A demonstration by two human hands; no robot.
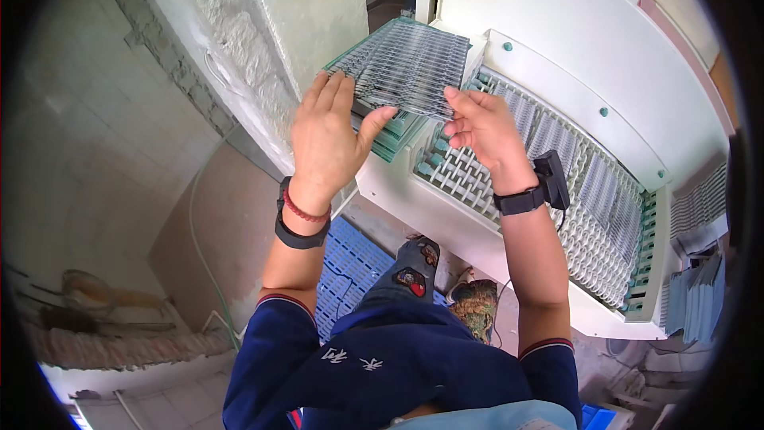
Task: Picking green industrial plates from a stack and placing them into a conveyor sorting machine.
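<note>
A stack of clear glass panes [389, 146] with greenish edges stands at the near end of a white roller machine. The top glass pane [410, 64] looks striped with grey reflections. My left hand [326, 127] is open at the pane's left edge, fingertips touching it and thumb spread toward its near edge. My right hand [487, 123] pinches the pane's near right corner between thumb and fingers. Whether the pane is lifted off the stack, I cannot tell.
To the right runs a conveyor bed of white rollers [469, 183] with several panes on it, under a white machine housing [549, 40]. A blue slotted plastic pallet [342, 263] lies on the floor. Blue-grey sheets [694, 299] stand at the far right. A rough wall [231, 24] rises at left.
</note>
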